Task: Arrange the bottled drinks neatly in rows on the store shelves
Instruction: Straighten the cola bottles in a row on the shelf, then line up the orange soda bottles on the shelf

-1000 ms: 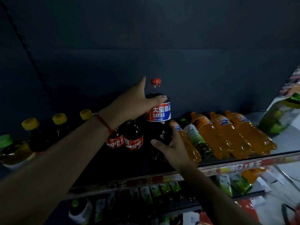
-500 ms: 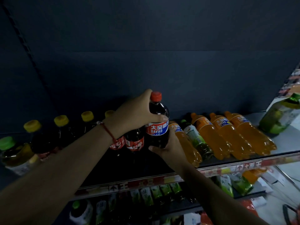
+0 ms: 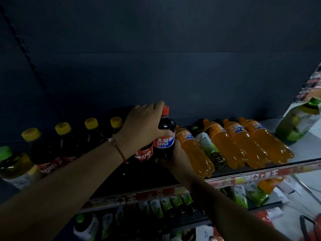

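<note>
Head view: I note the left hand [image 3: 142, 125] gripping the shoulder of the upright dark Dayao bottle [image 3: 165, 136] on the shelf [image 3: 304, 150]. Right hand [image 3: 175, 159] wraps its base. Orange bottles [image 3: 243, 143] lie right of it.

dark cola bottle [image 3: 164, 136] | red cap, DAYAO label | upright | shelf [image 3: 304, 150]
</note>
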`<state>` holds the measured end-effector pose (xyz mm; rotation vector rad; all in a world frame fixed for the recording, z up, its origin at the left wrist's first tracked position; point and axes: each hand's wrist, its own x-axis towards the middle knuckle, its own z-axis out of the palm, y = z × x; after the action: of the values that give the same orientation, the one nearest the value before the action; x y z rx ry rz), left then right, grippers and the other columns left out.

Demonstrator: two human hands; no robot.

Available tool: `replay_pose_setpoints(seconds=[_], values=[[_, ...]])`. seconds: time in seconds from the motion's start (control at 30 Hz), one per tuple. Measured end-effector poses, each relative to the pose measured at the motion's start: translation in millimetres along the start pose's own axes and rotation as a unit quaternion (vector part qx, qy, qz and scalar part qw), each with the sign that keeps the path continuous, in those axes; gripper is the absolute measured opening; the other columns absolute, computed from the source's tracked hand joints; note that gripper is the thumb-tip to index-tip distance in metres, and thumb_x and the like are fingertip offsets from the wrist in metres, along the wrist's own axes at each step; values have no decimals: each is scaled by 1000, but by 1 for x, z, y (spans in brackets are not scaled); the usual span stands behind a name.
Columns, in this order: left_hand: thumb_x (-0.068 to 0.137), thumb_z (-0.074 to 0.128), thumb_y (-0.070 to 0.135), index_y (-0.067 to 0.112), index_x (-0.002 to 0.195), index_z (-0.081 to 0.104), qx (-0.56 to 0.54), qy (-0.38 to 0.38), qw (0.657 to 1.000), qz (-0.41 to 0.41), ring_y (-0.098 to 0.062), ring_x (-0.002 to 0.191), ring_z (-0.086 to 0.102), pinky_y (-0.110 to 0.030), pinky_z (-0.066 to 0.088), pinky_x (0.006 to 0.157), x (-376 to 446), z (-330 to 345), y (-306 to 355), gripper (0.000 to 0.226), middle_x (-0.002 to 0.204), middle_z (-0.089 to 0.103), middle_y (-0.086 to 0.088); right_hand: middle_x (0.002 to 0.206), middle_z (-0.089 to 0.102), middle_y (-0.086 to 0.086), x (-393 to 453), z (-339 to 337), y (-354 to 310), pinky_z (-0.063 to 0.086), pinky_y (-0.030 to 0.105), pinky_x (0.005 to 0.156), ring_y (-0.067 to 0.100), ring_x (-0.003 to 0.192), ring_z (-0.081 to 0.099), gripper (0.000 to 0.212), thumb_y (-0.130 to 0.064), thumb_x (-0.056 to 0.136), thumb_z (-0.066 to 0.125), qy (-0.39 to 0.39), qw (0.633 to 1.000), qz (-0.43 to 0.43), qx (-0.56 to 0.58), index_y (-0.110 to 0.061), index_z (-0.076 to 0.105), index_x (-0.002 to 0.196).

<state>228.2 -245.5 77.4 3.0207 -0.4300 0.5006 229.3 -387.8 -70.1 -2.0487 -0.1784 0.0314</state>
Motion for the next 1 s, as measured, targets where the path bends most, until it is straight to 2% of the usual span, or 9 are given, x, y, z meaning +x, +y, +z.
replay_pose_setpoints(seconds=[0.2,0.3,0.37,0.47,0.57,0.67,0.77,0.93,1.0], values=[[76,60,75,16,150,22,20,-4,1000,-7,-22,129,48,-37,33,106,-1,1,0,102,145,47,-4,136,54,-11,-5,-5,-10,48,31,104,6,123,52,80,-30,74,82,-3,1000,0,-30,-27,39,141],[77,58,76,16,152,22,39,21,999,0,-23,129,46,-37,33,105,-4,3,-1,103,145,44,-5,142,48,-10,-12,-18,-22,45,28,102,8,126,49,79,-36,78,78,-12,995,-16,-94,-28,36,144],[77,56,76,15,152,24,63,46,997,12,-24,129,45,-38,33,105,-7,4,0,102,145,42,-6,150,40,-8,-18,-30,-27,43,32,107,12,134,43,79,-39,82,75,-24,988,-48,-147,-28,32,147],[75,58,73,12,148,36,93,75,993,23,-30,131,45,-44,32,108,-11,6,2,98,142,46,-11,163,17,-1,-30,-50,-31,28,37,117,19,148,22,81,-44,90,64,-44,954,-88,-283,-26,20,155],[74,73,54,11,138,53,118,148,979,70,-40,133,42,-57,29,113,-17,11,8,80,138,51,-20,166,3,2,-37,-69,-31,9,37,121,26,152,4,77,-47,96,53,-65,906,-114,-401,-22,13,157],[79,74,38,15,136,56,122,202,962,136,-38,133,43,-56,31,112,-28,16,27,64,138,52,-19,166,-2,8,-38,-86,-24,2,41,121,32,152,-3,75,-47,99,48,-95,876,-110,-460,-20,10,158],[80,74,37,16,136,56,84,175,969,152,-35,128,48,-50,38,106,-36,25,54,63,137,54,-16,165,0,11,-36,-100,-12,3,45,123,35,151,-3,74,-49,99,46,-122,870,-84,-470,-23,10,157],[66,86,36,13,126,61,68,60,993,70,-35,112,57,-49,47,94,-33,53,85,69,121,62,-14,166,0,7,-33,-115,6,16,43,120,32,150,12,76,-47,99,46,-172,867,-41,-466,-24,4,158],[70,83,38,14,127,60,68,24,996,44,-32,110,57,-46,47,91,-32,61,95,66,119,62,-11,166,-6,4,-37,-117,12,23,43,118,31,149,17,77,-46,100,46,-187,870,-28,-455,-29,-2,157]])
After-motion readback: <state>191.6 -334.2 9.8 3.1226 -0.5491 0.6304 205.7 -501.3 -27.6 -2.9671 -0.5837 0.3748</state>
